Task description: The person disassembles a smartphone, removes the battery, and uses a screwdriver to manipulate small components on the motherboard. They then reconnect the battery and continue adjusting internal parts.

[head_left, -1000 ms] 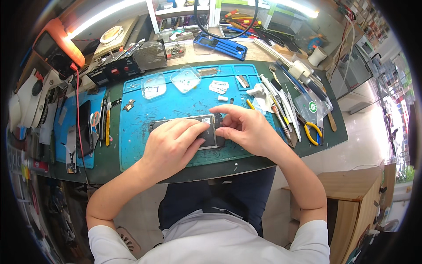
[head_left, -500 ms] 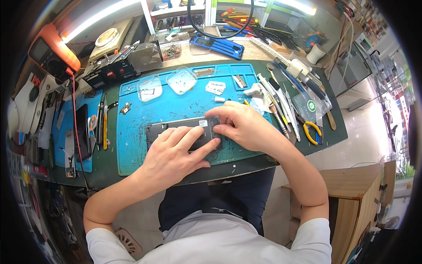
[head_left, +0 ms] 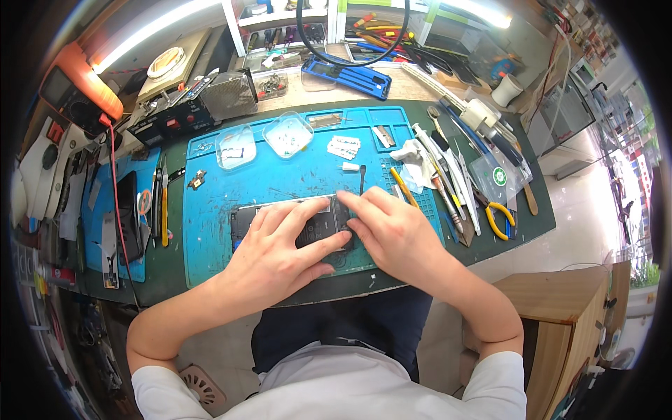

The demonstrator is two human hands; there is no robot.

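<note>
Two bare hands press flat on a dark rectangular opened phone (head_left: 280,215) lying at the centre of the blue silicone work mat (head_left: 210,231). The left hand (head_left: 276,255), fingers spread, pins its middle; the right hand (head_left: 388,234) bears on its 3 o'clock end, nothing pinched. Judged from this, even downward pressure matters, fingertips staying clear of the small white part (head_left: 351,167) at 12 o'clock.

I count two bare hands, left hand (head_left: 280,255) and right hand (head_left: 392,234), on one opened dark phone (head_left: 290,217). I see two clear square plastic trays (head_left: 236,147), two blue rubber mats (head_left: 280,178), one yellow-handled pliers (head_left: 498,218) and one orange multimeter (head_left: 73,87).
</note>
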